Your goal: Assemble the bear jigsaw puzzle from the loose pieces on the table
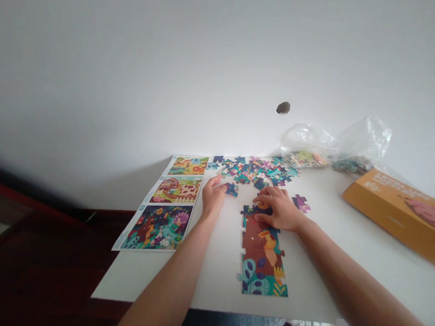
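My left hand (213,196) pinches a dark blue jigsaw piece (232,189) between thumb and fingers, just above the table. To the right, my right hand (281,210) curls over the top end of a partly joined jigsaw puzzle (259,250). Its fingers and thumb close around a jigsaw piece with an orange patch (262,204), which they partly cover. The joined part shows a brown trunk, a yellow-orange animal and teal leaves. A loose purple piece (301,203) lies just beyond my right hand.
Loose jigsaw pieces (252,169) are heaped by the wall. A picture sheet (195,216) with three scenes lies at the left. Two clear plastic bags (308,144) of pieces stand at the back right, and an orange box (396,215) lies at the right. The white table's front edge (222,310) is near me.
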Tool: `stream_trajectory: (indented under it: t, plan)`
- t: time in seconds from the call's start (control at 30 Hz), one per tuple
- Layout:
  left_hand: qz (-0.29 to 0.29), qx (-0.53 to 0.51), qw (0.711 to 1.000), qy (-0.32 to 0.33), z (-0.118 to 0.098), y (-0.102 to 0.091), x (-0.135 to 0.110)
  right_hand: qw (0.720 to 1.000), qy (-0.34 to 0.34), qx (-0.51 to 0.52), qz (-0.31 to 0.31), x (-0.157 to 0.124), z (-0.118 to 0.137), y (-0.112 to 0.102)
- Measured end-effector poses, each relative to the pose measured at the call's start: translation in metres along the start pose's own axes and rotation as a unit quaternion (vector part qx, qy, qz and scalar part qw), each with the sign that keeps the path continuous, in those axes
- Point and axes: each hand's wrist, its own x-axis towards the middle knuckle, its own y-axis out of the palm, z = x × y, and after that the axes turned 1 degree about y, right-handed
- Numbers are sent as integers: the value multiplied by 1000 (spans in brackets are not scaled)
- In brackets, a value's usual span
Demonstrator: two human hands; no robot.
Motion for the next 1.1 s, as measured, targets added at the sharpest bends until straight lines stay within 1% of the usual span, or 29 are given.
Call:
stream_trajectory:
  t: [0.07, 0.17, 0.23, 0.3, 0.37, 0.4, 0.47, 0.53, 0.63, 0.7, 0.77, 0.9, 1.1]
  plan:
    - [-9, -19, 1000, 3, 2, 0, 2, 999, 19, -1, -26, 1, -1, 1]
    - [4, -38, 999, 22, 2, 0, 2, 993, 88, -24, -77, 3, -5, 3]
    - [17, -13, 998, 51, -1, 0, 0, 986, 132, -47, -93, 3, -9, 3]
    - [28, 46, 994, 100, -5, -1, -4, 982, 156, -65, -85, 4, -13, 4]
    - [42, 125, 978, 161, -10, -2, -8, 982, 161, -72, -68, 4, -14, 5]
    - [55, 163, 966, 192, -13, -3, -11, 983, 159, -72, -61, 4, -15, 6]
    - [97, 222, 938, 248, -17, -2, -16, 984, 150, -72, -55, 4, -15, 7]
    - [151, 261, 911, 281, -20, 0, -21, 986, 140, -72, -53, 4, -16, 8]
    - [229, 322, 875, 280, -21, 3, -28, 988, 128, -76, -51, 4, -17, 11]
    - [263, 362, 855, 262, -21, 5, -32, 988, 124, -81, -50, 5, -18, 12]
    - [279, 387, 842, 251, -22, 5, -34, 987, 124, -85, -50, 6, -18, 13]
    - [297, 410, 828, 242, -26, 5, -36, 987, 132, -86, -44, 7, -18, 15]
    - [316, 425, 812, 246, -31, 5, -39, 989, 131, -72, -11, 7, -14, 12]
